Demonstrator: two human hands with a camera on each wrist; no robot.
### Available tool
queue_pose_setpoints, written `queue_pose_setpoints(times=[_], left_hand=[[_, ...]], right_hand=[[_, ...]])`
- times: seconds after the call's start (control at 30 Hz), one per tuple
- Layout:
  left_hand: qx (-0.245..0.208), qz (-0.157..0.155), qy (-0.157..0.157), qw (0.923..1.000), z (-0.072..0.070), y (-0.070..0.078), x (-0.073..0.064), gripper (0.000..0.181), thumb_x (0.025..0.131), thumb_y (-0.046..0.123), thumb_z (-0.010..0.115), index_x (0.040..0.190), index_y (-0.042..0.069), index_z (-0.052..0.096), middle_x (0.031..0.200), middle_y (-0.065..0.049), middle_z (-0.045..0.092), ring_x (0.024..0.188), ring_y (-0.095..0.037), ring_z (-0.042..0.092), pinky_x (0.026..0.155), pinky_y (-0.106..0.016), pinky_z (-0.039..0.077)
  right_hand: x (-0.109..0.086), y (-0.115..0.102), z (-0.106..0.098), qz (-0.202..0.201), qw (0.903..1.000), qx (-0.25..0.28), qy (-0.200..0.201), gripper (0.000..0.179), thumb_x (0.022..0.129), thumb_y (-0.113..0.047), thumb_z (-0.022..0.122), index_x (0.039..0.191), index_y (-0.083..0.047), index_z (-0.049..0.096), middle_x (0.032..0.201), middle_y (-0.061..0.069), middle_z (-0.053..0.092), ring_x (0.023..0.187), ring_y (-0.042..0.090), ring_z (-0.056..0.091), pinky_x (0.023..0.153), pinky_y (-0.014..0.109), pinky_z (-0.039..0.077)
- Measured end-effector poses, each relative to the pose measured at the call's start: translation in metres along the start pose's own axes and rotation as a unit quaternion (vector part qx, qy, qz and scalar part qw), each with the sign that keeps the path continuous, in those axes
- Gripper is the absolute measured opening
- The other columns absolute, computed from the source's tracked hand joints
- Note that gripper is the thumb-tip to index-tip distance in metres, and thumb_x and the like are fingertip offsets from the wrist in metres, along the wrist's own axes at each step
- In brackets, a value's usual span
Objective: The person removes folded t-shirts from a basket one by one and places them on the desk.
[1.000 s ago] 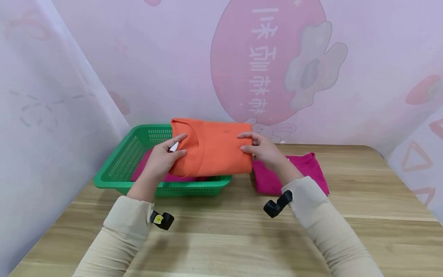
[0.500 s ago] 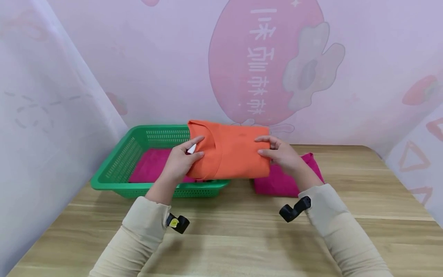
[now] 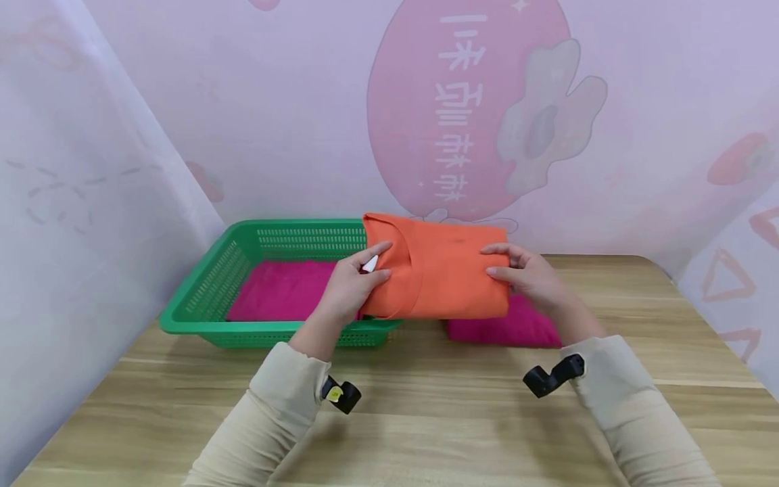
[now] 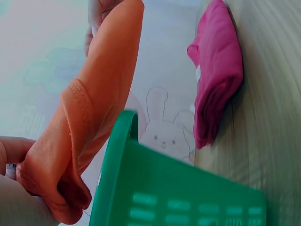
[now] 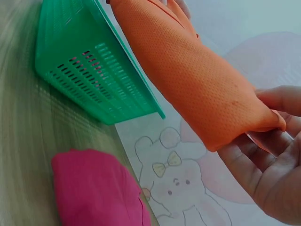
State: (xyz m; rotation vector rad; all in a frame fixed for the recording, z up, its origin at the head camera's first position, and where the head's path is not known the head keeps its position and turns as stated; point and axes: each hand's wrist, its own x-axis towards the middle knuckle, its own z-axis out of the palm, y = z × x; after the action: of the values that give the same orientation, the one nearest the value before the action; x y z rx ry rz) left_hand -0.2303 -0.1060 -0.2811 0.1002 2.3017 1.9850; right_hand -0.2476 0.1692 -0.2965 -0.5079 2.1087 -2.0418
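A folded orange shirt is held up in the air by both hands, its neckline and a white label toward the left. My left hand pinches its left end between thumb and fingers. At the opposite end, my right hand grips the edge, with fingers under the cloth in the right wrist view. The shirt overlaps the right side of a green basket and part of a folded magenta shirt on the table. Inside the basket lies another folded magenta garment.
The basket stands at the back left of the wooden table, near a printed fabric backdrop. In the left wrist view its rim rises close to the orange shirt.
Both hands have carried the orange shirt rightward, away from over the basket and toward the magenta shirt on the table. More of the magenta garment in the basket now shows.
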Motion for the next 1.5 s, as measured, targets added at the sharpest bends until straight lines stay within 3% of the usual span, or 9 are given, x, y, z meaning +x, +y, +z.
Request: queue_pose_setpoints(times=[0.23,0.47,0.87,1.03,1.2,1.5], left_hand=[[-0.007,0.007,-0.013,0.9999,0.019,-0.003,0.003,0.044,0.084,0.007,0.055,0.122,0.028,0.05,0.103,-0.01,0.052,0.088,-0.021,0.054,0.069,-0.032,0.048],[-0.017,0.009,-0.032,0.9993,0.036,-0.007,0.004,0.045,0.084,0.006,0.055,0.122,0.028,0.05,0.115,-0.006,0.047,0.096,-0.02,0.051,0.073,-0.031,0.047],[0.027,0.026,-0.049,0.9981,0.063,-0.008,0.004,0.045,0.083,0.007,0.057,0.122,0.029,0.05,0.125,-0.003,0.041,0.108,-0.019,0.039,0.077,-0.03,0.045],[0.024,0.028,-0.058,0.9976,0.075,-0.008,0.006,0.045,0.082,0.007,0.057,0.122,0.028,0.051,0.124,-0.003,0.042,0.108,-0.018,0.038,0.077,-0.029,0.044],[0.02,0.034,-0.08,0.996,0.088,-0.013,0.009,0.047,0.082,0.005,0.057,0.124,0.026,0.049,0.118,-0.002,0.046,0.098,-0.017,0.044,0.074,-0.026,0.044],[0.047,0.015,-0.106,0.9931,0.115,-0.016,0.015,0.05,0.082,0.006,0.057,0.125,0.028,0.047,0.13,0.0,0.038,0.119,-0.017,0.031,0.092,-0.033,0.033]], right_hand=[[-0.013,0.003,-0.015,0.003,0.9996,0.025,0.01,0.022,0.084,-0.002,0.054,0.099,-0.017,0.056,0.081,0.0,0.057,0.071,0.01,0.058,0.06,0.026,0.048],[-0.024,0.007,-0.03,0.006,0.9998,0.009,0.016,0.021,0.084,-0.004,0.054,0.1,-0.018,0.056,0.079,0.0,0.056,0.071,0.009,0.056,0.06,0.024,0.048],[-0.046,0.014,-0.056,-0.008,0.9998,-0.014,0.009,0.026,0.086,-0.002,0.05,0.101,-0.021,0.056,0.083,0.0,0.054,0.071,0.009,0.055,0.057,0.024,0.047],[-0.053,0.014,-0.069,-0.024,0.9996,-0.012,-0.001,0.027,0.085,0.001,0.049,0.102,-0.02,0.057,0.084,0.001,0.056,0.072,0.01,0.057,0.057,0.026,0.048],[-0.06,0.018,-0.082,-0.026,0.9996,-0.009,-0.005,0.029,0.085,0.002,0.048,0.103,-0.019,0.057,0.084,0.0,0.057,0.073,0.011,0.058,0.058,0.027,0.049],[-0.074,0.029,-0.107,-0.006,0.9997,-0.022,0.002,0.032,0.086,0.003,0.046,0.105,-0.02,0.056,0.088,-0.002,0.058,0.077,0.011,0.057,0.061,0.028,0.048]])
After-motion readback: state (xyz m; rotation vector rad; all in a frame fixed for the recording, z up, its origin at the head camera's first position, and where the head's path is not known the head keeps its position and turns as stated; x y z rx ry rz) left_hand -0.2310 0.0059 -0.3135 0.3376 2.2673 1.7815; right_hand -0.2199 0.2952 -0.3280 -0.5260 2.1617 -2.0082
